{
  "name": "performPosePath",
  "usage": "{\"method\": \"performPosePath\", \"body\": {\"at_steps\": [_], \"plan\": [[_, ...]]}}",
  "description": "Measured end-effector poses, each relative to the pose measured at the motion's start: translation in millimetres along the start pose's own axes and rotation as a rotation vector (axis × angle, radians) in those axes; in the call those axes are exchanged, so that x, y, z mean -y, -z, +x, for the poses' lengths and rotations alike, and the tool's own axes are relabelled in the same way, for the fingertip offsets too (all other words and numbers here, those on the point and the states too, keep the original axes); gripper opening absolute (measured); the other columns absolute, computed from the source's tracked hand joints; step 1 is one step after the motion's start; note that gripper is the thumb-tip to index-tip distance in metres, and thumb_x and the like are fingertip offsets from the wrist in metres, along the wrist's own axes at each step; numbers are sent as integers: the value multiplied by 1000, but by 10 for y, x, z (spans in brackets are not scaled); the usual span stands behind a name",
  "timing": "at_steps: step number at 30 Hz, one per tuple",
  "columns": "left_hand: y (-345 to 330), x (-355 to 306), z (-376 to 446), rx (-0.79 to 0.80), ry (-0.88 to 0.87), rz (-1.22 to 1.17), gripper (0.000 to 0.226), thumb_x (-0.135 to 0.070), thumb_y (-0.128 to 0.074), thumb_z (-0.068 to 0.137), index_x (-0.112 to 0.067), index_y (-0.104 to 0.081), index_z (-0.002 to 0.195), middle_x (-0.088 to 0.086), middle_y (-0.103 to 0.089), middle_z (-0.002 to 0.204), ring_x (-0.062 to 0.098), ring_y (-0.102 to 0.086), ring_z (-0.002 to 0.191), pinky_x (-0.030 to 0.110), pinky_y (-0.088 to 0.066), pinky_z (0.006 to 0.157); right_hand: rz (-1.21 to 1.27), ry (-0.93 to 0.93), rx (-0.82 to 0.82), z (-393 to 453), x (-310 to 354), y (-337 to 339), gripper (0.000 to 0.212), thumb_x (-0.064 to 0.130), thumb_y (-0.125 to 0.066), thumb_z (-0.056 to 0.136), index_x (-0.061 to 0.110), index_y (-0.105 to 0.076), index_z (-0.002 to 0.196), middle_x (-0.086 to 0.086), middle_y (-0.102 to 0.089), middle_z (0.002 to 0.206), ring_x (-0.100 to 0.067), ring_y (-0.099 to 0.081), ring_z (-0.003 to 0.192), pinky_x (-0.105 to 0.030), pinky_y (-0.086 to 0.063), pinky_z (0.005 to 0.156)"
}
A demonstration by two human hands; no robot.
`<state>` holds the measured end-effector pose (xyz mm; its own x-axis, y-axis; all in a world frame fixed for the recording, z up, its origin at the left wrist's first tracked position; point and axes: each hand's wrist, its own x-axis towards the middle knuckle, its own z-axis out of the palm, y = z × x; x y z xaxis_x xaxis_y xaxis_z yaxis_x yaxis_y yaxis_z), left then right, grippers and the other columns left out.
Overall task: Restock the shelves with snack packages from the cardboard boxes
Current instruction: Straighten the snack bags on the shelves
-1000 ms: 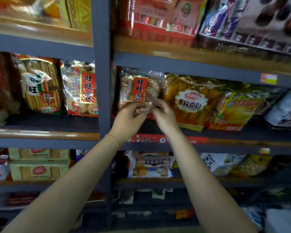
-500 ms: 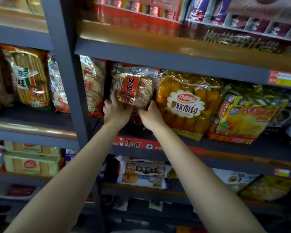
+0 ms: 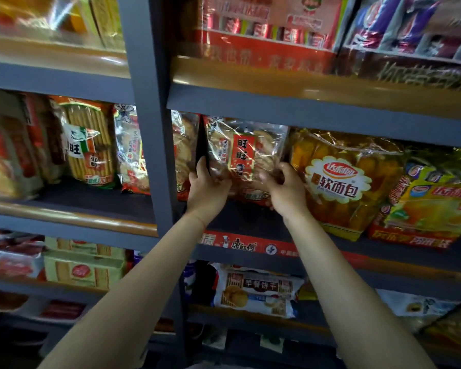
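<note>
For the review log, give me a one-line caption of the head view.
Both hands, left hand and right hand, grip a clear rice cracker bag upright on the grey shelf, beside a yellow bread bag.

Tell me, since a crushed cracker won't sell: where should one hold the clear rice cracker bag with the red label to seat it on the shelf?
Hold the rice cracker bag by its lower side edges, coming from the front, as the left hand and right hand do. It stands upright, squeezed beside the yellow bread bag.
</note>
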<state>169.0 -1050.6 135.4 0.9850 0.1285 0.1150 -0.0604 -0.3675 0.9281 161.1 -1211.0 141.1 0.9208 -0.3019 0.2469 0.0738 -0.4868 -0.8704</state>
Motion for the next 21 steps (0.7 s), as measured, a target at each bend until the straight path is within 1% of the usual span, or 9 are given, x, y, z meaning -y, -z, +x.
{"method": "performPosePath", "body": {"at_steps": [4, 7, 8, 10, 14, 16, 18, 19, 21], "plan": [[-2, 12, -106, -146, -208, 317, 84, -41, -66, 91, -24, -19, 158, 13, -25, 157, 35, -24, 145, 53, -39, 111, 86, -42, 5, 63, 2, -35, 30, 38, -62, 95, 27, -56, 123, 4, -64, 119, -28, -66, 106, -53, -55, 90], [-20, 4, -79, -132, -181, 372, 87, -47, -63, 91, -27, -13, 160, 12, -18, 163, 37, -16, 148, 55, -32, 115, 100, -104, 20, 101, 65, -148, 20, 34, -57, 99, 28, -51, 117, 3, -62, 115, -31, -65, 107, -49, -57, 87], [-27, 6, -61, -90, -176, 367, 87, -49, -61, 92, -30, -11, 161, 11, -17, 164, 38, -17, 148, 55, -32, 115, 92, -120, 7, 114, 89, -170, 22, 33, -55, 100, 25, -49, 120, 2, -61, 118, -29, -63, 111, -42, -54, 88], [-25, 26, -15, -18, -200, 359, 85, -50, -58, 93, -36, -8, 160, 7, -18, 164, 38, -19, 148, 54, -31, 115, 41, -130, -20, 101, 137, -209, 41, 31, -56, 100, 14, -44, 136, -5, -58, 131, -28, -57, 120, -33, -46, 88], [-2, 72, 69, 72, -172, 303, 84, -52, -56, 93, -43, -4, 159, 9, -14, 165, 44, -26, 146, 56, -31, 117, -201, -1, 21, -107, 132, -269, 78, 26, -61, 97, 9, -14, 156, -15, -35, 151, -32, -44, 134, -35, -42, 102], [-10, 81, 77, 104, -150, 284, 86, -52, -57, 93, -47, 1, 157, 12, -10, 165, 46, -33, 143, 58, -35, 114, -405, 88, -7, -205, 104, -294, 83, 27, -59, 98, 7, -4, 158, -18, -26, 153, -33, -35, 138, -36, -37, 108], [-25, 78, 63, 120, -136, 269, 88, -53, -58, 92, -48, 2, 156, 13, -8, 164, 46, -36, 141, 58, -37, 114, -491, 124, -59, -221, 96, -299, 85, 32, -57, 99, 2, -3, 157, -20, -23, 155, -34, -26, 143, -39, -30, 115], [-40, 88, 71, 123, -126, 250, 88, -53, -58, 92, -48, 1, 157, 13, -8, 164, 46, -38, 140, 57, -38, 113, -444, 86, -47, -189, 97, -311, 86, 34, -57, 99, 0, -3, 156, -20, -24, 155, -34, -26, 143, -39, -29, 116], [-54, 81, 72, 114, -113, 234, 85, -52, -58, 92, -46, -4, 157, 13, -14, 162, 45, -42, 135, 55, -40, 111, -219, -47, 3, -54, 77, -350, 85, 37, -64, 94, 2, -15, 155, -17, -35, 151, -33, -38, 139, -39, -37, 111]]}}
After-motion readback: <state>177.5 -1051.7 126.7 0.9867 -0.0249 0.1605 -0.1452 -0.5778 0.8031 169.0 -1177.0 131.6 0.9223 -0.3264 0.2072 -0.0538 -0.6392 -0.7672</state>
